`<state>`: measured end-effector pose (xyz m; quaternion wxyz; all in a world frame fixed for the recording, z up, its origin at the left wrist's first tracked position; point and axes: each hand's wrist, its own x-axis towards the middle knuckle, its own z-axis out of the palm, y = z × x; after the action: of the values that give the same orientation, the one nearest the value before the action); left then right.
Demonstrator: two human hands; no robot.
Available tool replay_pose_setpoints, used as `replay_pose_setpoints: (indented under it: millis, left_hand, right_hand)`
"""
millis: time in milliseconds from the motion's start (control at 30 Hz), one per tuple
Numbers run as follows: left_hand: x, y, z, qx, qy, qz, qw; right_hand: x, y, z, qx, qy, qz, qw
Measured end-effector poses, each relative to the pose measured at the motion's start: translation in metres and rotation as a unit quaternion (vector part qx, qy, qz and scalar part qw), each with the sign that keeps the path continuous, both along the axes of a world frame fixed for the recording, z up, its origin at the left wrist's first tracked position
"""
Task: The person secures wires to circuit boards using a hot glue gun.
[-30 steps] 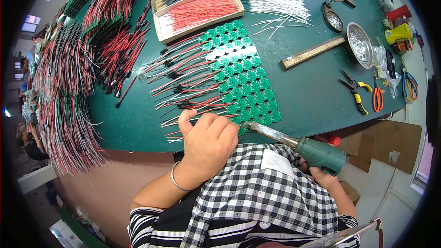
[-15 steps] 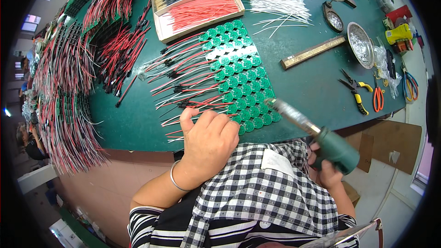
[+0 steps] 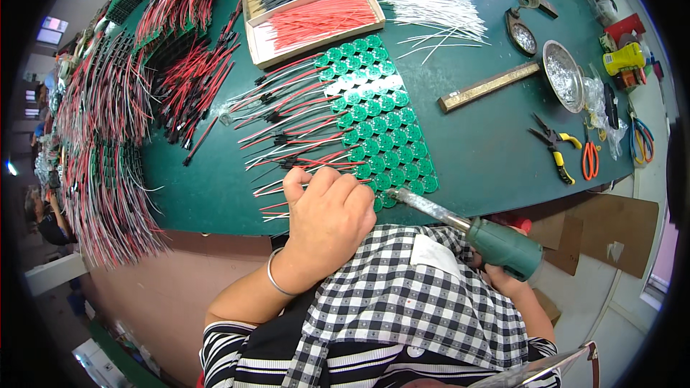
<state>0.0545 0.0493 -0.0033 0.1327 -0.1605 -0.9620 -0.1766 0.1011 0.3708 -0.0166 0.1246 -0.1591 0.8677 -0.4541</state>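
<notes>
A panel of round green circuit boards [image 3: 388,129] lies on the table before me. Red, white and black wires [image 3: 291,133] run out from its left side. At the panel's near left corner is my left hand [image 3: 330,208], its fingers curled and closed over the ends of the wires; the fingertips hide just what they pinch. My right hand [image 3: 502,278] grips the green handle of a soldering iron [image 3: 503,248]. The iron's metal tip points left and reaches the nearest row of boards, close to my left fingers. Whether it touches a board I cannot tell.
A cardboard box [image 3: 251,39] of red and black wires stands at the back, beside loose white wires [image 3: 438,11]. Wired boards [image 3: 108,151] are heaped at the left. A wooden bar [image 3: 489,86], a metal bowl [image 3: 564,75], pliers [image 3: 553,147] and scissors [image 3: 590,158] lie right.
The soldering iron in my right hand has swung left and down, its tip now over the panel's nearest boards. My left hand has stayed almost in place.
</notes>
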Motion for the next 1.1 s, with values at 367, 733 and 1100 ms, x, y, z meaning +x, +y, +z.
replay_pose_setpoints:
  millis: [367,733,1100]
  left_hand:
    - [-0.001,0.001,0.000,0.005,-0.004,-0.003,1.000]
    - [-0.003,0.000,0.006,-0.010,-0.019,-0.006,1.000]
    - [-0.104,-0.035,0.044,-0.104,0.017,-0.047,0.993]
  right_hand:
    - [-0.004,-0.015,0.010,-0.018,0.021,0.007,1.000]
    - [-0.008,-0.011,-0.004,-0.313,-0.075,-0.153,0.934]
    - [-0.035,-0.010,0.009,-0.333,-0.009,-0.186,0.924]
